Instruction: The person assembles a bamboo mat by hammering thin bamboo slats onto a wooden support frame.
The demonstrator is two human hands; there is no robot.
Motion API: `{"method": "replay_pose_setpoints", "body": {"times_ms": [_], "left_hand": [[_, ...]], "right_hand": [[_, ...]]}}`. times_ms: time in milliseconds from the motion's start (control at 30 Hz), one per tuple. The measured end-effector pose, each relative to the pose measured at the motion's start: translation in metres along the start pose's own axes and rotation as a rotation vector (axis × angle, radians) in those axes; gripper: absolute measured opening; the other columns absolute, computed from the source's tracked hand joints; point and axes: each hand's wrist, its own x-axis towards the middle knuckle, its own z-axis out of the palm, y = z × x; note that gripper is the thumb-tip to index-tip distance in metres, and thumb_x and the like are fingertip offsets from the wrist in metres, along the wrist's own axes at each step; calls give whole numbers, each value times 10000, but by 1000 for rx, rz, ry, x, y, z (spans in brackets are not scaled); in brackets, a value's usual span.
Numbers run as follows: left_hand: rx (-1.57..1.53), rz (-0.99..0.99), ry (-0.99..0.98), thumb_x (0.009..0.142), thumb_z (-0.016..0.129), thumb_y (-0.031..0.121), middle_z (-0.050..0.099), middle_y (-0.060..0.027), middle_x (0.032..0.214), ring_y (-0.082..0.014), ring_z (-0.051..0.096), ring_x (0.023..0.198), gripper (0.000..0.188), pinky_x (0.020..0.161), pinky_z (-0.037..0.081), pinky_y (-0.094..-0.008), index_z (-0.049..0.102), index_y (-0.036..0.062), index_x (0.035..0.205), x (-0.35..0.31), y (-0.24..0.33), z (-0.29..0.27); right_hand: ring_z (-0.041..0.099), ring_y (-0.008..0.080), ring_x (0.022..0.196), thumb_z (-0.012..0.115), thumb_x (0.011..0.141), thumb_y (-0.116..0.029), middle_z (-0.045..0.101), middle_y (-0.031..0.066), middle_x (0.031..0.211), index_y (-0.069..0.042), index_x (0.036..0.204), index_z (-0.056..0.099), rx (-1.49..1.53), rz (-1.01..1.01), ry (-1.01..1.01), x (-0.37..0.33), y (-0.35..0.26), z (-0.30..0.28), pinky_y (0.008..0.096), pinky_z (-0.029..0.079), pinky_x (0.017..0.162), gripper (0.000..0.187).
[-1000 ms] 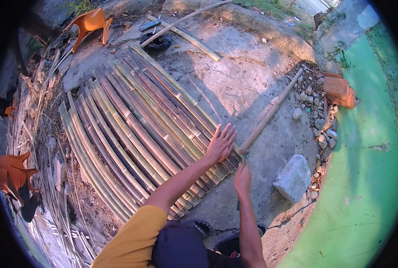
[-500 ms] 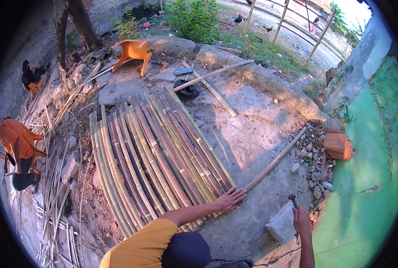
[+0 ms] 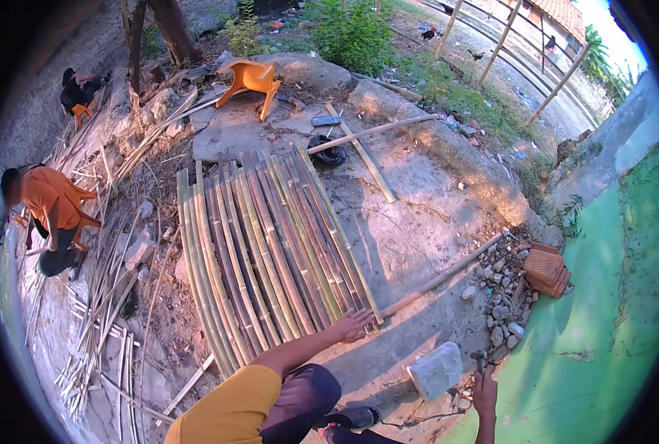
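A panel of bamboo strips (image 3: pixel 270 244) lies side by side on the ground in front of me. My left hand (image 3: pixel 352 325) rests with fingers spread on the panel's near right corner. Its fingertips are close to the end of a long wooden pole (image 3: pixel 448 274) that slants away to the right. My right hand (image 3: pixel 485 388) is closed round the handle of a hammer (image 3: pixel 480 357), held upright with the head at the top. A pale stone block (image 3: pixel 436 370) sits left of the hammer.
Rubble (image 3: pixel 501 303) and stacked orange tiles (image 3: pixel 546 270) lie by the green wall (image 3: pixel 603 296). An orange chair (image 3: pixel 248 83) lies tipped beyond the panel. Loose strips (image 3: pixel 115 325) litter the left, where a person in orange (image 3: pixel 52 200) bends and another person (image 3: pixel 78 92) sits farther off.
My view has turned, so the panel and chair appear farther right and the stone block farther left. My left fingertips look slightly drawn back from the pole. The hammer stays in my right hand.
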Motion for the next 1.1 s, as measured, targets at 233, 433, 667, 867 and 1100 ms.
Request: {"method": "replay_pose_setpoints", "body": {"times_ms": [233, 433, 667, 867, 1100], "left_hand": [[-431, -943, 26, 1012, 493, 516, 285, -282, 1628, -429, 356, 1481, 650, 1166, 390, -522, 561, -17, 1379, -228, -23, -112], [-531, -1350, -143, 893, 611, 427, 673, -248, 1276, -409, 648, 1199, 506, 1022, 519, -503, 717, 42, 1203, -485, 18, -170], [-230, -1104, 103, 860, 594, 354, 756, -162, 913, -350, 745, 866, 308, 776, 585, -543, 786, 113, 880, -643, 148, -162], [-818, -1339, -81, 937, 566, 385, 746, -123, 870, -294, 739, 793, 359, 709, 577, -495, 749, 78, 897, -626, 187, -198], [-914, -1345, 63, 946, 559, 376, 742, -100, 851, -284, 737, 784, 349, 701, 574, -503, 745, 84, 902, -578, 186, -253]], "right_hand": [[636, 480, 742, 493, 1061, -333, 641, 293, 788, 40, 862, 613, -35, 155, -108, -115, -14, -44, 565, 454, 658, 439], [638, 515, 826, 474, 1048, -427, 660, 314, 859, 42, 843, 639, -153, 212, -328, -226, -29, -86, 583, 472, 716, 538], [627, 459, 997, 320, 1040, -648, 687, 296, 1057, 16, 1049, 679, -42, 292, -582, -297, -119, -178, 541, 460, 941, 754], [591, 470, 1181, 306, 1048, -641, 666, 282, 1239, 7, 1238, 673, -54, 161, -698, -282, -121, -180, 501, 436, 1062, 769], [634, 423, 1163, 315, 986, -763, 680, 313, 1195, 19, 1265, 668, -3, 203, -651, -226, -162, -208, 463, 466, 1028, 903]]}}
